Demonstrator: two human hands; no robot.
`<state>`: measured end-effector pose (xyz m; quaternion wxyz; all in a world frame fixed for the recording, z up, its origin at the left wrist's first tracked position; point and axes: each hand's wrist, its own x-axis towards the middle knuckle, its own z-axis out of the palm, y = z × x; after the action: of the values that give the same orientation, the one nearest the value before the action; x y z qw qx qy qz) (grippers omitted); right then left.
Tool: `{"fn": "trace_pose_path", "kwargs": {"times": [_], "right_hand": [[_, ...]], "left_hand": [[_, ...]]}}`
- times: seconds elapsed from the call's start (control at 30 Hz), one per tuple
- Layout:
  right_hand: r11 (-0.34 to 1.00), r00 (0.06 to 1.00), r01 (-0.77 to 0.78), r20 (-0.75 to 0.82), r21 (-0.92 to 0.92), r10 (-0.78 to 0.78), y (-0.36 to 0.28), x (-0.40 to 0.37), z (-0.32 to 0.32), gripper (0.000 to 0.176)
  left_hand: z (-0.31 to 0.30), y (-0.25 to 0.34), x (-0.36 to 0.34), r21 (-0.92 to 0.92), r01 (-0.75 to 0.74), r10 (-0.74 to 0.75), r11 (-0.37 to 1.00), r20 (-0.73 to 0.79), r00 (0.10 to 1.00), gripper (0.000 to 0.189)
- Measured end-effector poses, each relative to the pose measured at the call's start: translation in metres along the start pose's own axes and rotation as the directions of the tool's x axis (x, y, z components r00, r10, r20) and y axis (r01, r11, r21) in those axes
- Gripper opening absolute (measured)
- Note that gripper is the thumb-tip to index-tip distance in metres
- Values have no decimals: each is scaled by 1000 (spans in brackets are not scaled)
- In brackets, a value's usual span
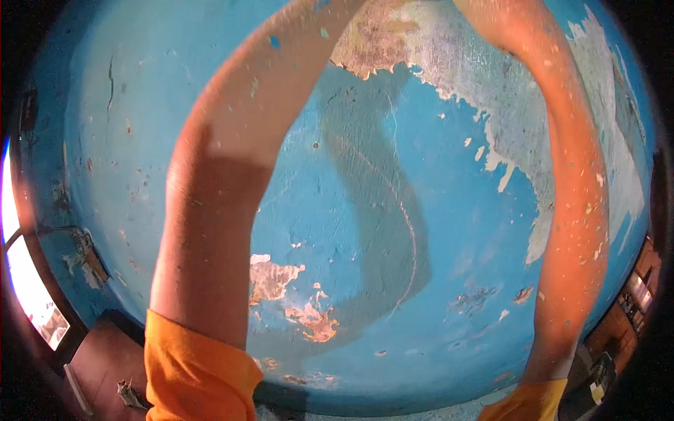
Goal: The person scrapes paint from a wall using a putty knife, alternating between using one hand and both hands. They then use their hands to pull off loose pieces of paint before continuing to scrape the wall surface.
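Both of my arms reach up in front of a blue painted wall (463,210), and my hands lie beyond the top edge, so neither hand nor anything in it can be seen. My left forearm (217,189) rises from a rolled orange sleeve (196,372) and leaves the view at top centre. On the other side, my right forearm (572,189) bends inward toward the top. Paint flecks dot the skin of both arms. Between them at the top, a bare patch (449,42) with ragged paint edges exposes the grey and brownish surface beneath.
Smaller chipped spots (312,319) mark the lower wall, and a pale curved scratch (407,224) crosses an arm's shadow. A bright opening (31,288) stands at far left. Brownish floor (105,365) shows at lower left, with a crumpled scrap (128,393) on it.
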<state>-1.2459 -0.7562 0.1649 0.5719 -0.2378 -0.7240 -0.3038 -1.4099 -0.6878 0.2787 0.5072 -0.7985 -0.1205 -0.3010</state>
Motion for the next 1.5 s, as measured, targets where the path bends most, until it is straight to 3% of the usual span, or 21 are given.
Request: {"fn": "trace_pose_path", "kwargs": {"times": [0.07, 0.1, 0.2, 0.27, 0.4, 0.47, 0.53, 0.6, 0.7, 0.77, 0.87, 0.9, 0.97, 1.07, 1.1, 1.13, 1.2, 1.27, 1.33, 1.4, 1.5], "right_hand": [[989, 988, -145, 55, 29, 143, -12, -15, -10, 22], [990, 990, -136, 48, 37, 134, -8, -22, -6, 22], [999, 992, 45, -122, -13, -46, 3, -23, 20, 22], [993, 993, -76, -89, 86, 84, 8, -1, 21, 21], [996, 996, -56, -59, 74, 60, 23, -2, 22, 23], [978, 965, 208, -161, 4, -205, 40, -4, 36, 33], [991, 982, 123, -154, 60, -113, 34, -7, 55, 33], [995, 988, 35, -151, 89, -21, 41, 7, 68, 34], [988, 938, 155, -311, -10, -150, 43, 50, 63, 29], [997, 991, -48, -126, -54, 41, 16, 30, 24, 25], [990, 985, 136, -113, 22, -133, 42, 8, 48, 32], [989, 983, 148, -114, 24, -144, 36, -5, 53, 32], [998, 987, 16, -158, 56, -7, 29, -29, 58, 35], [996, 986, 90, -138, 4, -88, 37, 17, 62, 32], [996, 987, 89, -137, -3, -88, 41, 26, 62, 32], [992, 981, 125, -149, -23, -127, 46, 24, 64, 31], [988, 974, 148, -167, -43, -153, 52, 12, 53, 31], [986, 984, 166, -67, 3, -166, 44, -18, 37, 30], [992, 989, 125, -85, 26, -122, 28, -39, 46, 30], [996, 989, 87, -123, 28, -83, 25, -28, 57, 30], [990, 972, 129, -191, -60, -139, 28, 12, 54, 29]], "left_hand": [[7, 23, -11, 34, 39, -37, 999, -75, 997, 32], [11, 20, -11, 197, -20, 18, 980, 14, 1000, 35], [4, 18, -13, 121, -30, 19, 992, 88, 996, 39], [-4, 2, 5, 167, -28, 17, 986, 65, 998, 39], [7, 10, -5, 172, 77, -86, 982, 46, 995, 37], [15, 24, -7, 151, 57, -63, 987, 33, 997, 35], [28, 3, -24, 154, -32, 31, 988, 15, 999, 36], [32, -31, -21, 433, -121, 206, 893, -157, 966, 35], [-1, -39, 7, 310, -98, 122, 946, -60, 991, 38], [-3, -17, 5, 105, 72, -69, 992, -39, 997, 41], [16, 20, -14, -8, 20, -20, 1000, 0, 1000, 40], [18, 26, -18, 1, 25, -25, 1000, -5, 1000, 40], [23, 27, -23, 154, 122, -149, 980, 176, 973, 39], [6, 3, -13, 198, 39, -56, 979, 79, 995, 41], [7, 1, -11, 64, -81, 83, 995, -27, 996, 40], [11, 6, -14, 33, -69, 69, 997, -22, 997, 40], [9, 15, -11, 136, 140, -151, 981, 75, 986, 40], [22, 34, -21, 128, 159, -167, 979, 52, 985, 39], [32, 45, -39, 125, -6, 6, 992, 2, 1000, 39], [17, 23, -36, 152, -45, 36, 987, 62, 997, 40], [4, 0, -27, 156, 150, -148, 976, -23, 989, 42]]}}
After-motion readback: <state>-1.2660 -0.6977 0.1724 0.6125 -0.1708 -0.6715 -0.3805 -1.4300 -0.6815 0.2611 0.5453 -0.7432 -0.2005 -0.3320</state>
